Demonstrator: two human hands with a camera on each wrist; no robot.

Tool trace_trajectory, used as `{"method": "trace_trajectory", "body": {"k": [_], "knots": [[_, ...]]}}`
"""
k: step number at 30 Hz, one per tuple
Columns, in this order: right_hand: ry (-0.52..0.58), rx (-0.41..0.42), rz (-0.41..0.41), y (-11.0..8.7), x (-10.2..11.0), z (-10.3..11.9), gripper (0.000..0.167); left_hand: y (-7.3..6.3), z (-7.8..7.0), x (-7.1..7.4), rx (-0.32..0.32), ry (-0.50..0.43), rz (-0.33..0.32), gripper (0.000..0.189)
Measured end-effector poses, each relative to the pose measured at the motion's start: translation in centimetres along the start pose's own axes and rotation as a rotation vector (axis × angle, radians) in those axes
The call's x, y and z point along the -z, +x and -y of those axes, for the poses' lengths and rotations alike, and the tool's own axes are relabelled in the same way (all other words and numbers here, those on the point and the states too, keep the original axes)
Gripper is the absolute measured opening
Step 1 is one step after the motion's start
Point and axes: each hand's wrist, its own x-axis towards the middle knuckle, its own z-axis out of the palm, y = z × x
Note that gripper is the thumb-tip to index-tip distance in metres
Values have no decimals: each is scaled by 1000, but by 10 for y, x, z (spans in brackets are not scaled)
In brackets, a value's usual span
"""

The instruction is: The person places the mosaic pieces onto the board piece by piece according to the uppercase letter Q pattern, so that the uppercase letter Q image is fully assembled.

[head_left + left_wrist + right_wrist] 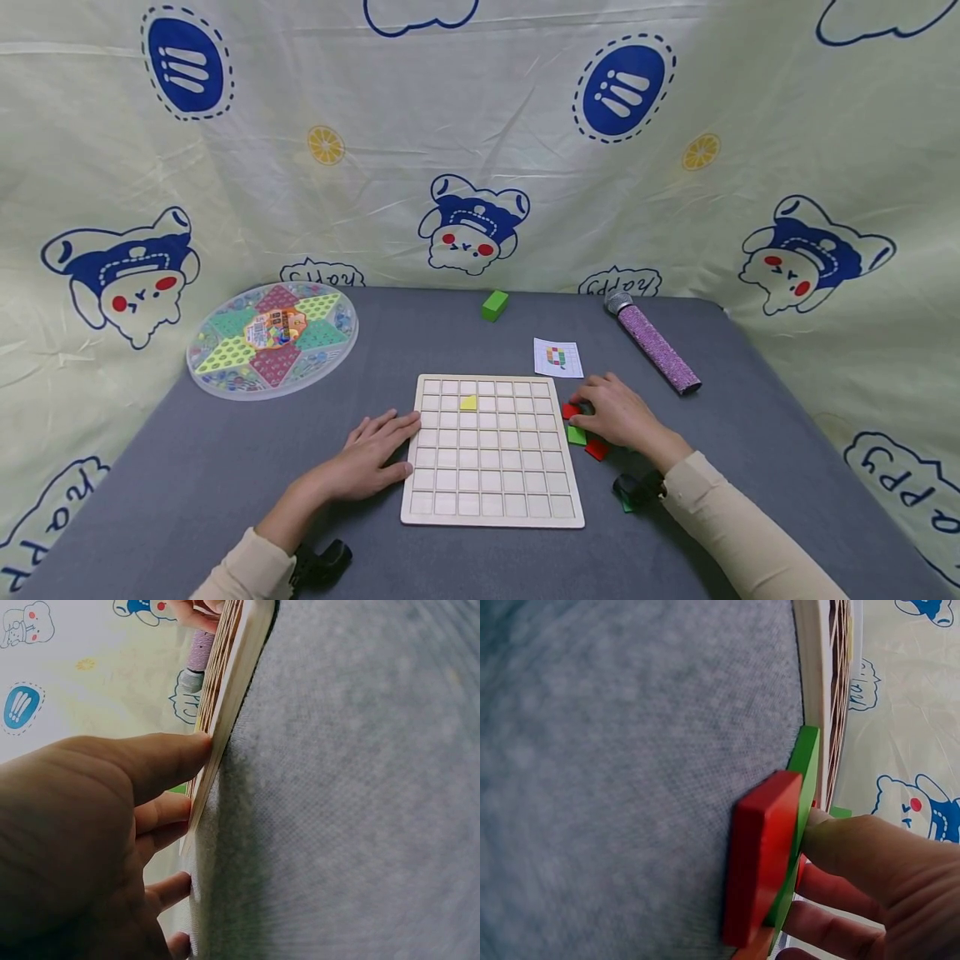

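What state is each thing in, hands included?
Pale wooden grid board: flat, one cell occupied
Yellow flat tile: on the grid
Left hand: touching the grid board's left edge
Right hand: pinching the farther red flat tile
Nearer red flat tile: loose
Green flat tile: loose beside the grid board
White paper card: flat, printed side up
Purple glittery microphone: lying down; on/off unclear
Green rectangular block: lying loose
Round colourful game board: flat

Soft, even light covers the board (491,458); behind it, the curtain (480,108) has a faint sheen. In the left wrist view, the left hand (82,817) against the board is dim, and the tablecloth (367,787) farther from it blurs.
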Motion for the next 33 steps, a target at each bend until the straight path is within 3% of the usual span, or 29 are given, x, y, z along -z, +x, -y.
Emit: {"method": "trace_trajectory", "body": {"k": [19, 33], "knots": [[11, 31, -36, 1, 3, 4, 24, -1, -1, 1, 5, -7, 6, 61], [-4, 118, -117, 6, 14, 32, 26, -1, -2, 2, 2, 0, 11, 61]]}}
